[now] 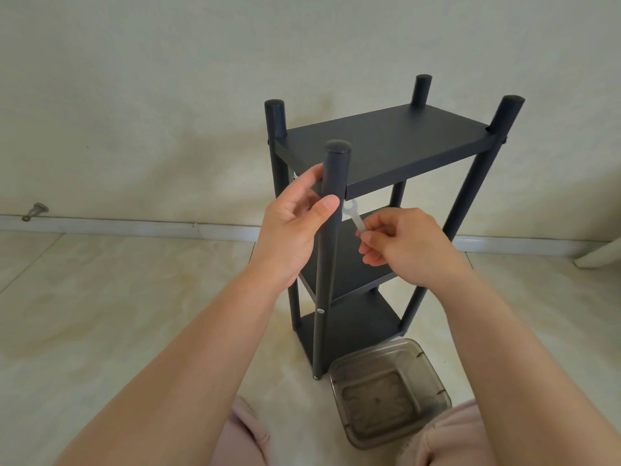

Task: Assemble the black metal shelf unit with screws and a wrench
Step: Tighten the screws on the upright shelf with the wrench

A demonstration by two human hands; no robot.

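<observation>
- My right hand (pixel 408 248) pinches the small wrench (pixel 357 218); its long axis points toward 11 o'clock, head just beside the front post (pixel 331 230).
- My left hand (pixel 295 227) curls round that post, nearer the joint.

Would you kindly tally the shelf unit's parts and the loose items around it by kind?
Round black metal posts: 4
Flat black metal shelf boards: 3
Small silver flat wrench: 1
Smoky clear plastic square container: 1
Grey metal piece by the baseboard: 1
Total: 10

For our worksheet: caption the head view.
Left hand grips the shelf post; right hand holds a wrench.
</observation>
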